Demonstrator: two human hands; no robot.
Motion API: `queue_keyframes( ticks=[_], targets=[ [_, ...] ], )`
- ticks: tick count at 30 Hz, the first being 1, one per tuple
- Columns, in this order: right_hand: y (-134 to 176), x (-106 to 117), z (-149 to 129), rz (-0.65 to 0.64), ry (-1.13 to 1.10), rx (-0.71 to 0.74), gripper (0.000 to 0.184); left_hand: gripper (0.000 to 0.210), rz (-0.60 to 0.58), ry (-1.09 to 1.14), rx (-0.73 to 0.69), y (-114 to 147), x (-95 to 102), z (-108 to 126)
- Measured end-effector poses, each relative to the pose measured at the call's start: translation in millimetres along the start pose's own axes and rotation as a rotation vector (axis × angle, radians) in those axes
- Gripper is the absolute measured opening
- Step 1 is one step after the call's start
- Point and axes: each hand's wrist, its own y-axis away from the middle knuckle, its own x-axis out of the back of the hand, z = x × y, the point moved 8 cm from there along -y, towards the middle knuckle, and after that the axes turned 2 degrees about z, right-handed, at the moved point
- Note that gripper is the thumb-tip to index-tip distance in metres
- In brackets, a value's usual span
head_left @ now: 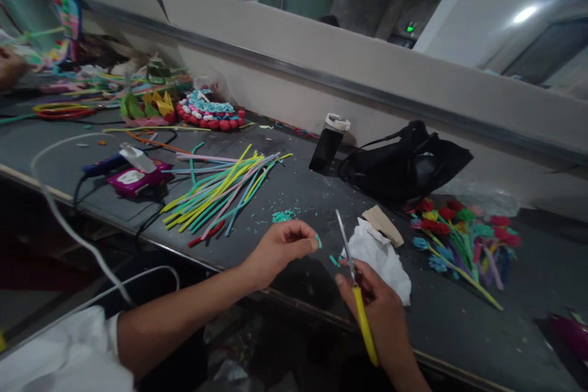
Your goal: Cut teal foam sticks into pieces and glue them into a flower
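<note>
Scissors (359, 306), yellow-handled, held in right hand (383, 303), blades pointing away from person; blade opening cannot be determined. Left hand (280, 251) narrow: thumb and index finger pinch small green piece (319, 241), apart from blades, over table (441, 324) near front edge. Green clippings (282, 216) piled just beyond left hand. Coloured stems (220, 190) bundled farther left. Crumpled white sheet (381, 263) beside right hand. Artificial flowers (466, 236) lie to right. Black bottle (324, 148) stands beside black bag (399, 168).
</note>
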Motion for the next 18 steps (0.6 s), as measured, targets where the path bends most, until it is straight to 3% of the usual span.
queue_keyframes(
  ticks=[4, 8, 11, 14, 18],
  targets=[
    [0, -21, 7, -0.159, -0.503, -0.357, 0.048, 0.019, -0.087, -0.053, -0.083, 4, -11.3, 1],
    [1, -36, -7, -0.225, -0.797, -0.437, 0.053, 0.016, -0.128, -0.301, -0.248, 7, -17.8, 8],
    [-2, -35, -11, -0.214, -0.764, -0.439, 0.053, 0.011, -0.015, -0.632, -0.361, 2, -5.9, 20],
    [-5, -21, -4, -0.122, -0.611, -0.418, 0.053, 0.006, 0.113, -0.982, -0.41, -9, 15.9, 29],
    [-8, 0, 11, 0.003, -0.47, -0.389, 0.052, 0.009, 0.083, -1.231, -0.387, -22, 33.8, 23]
  ],
)
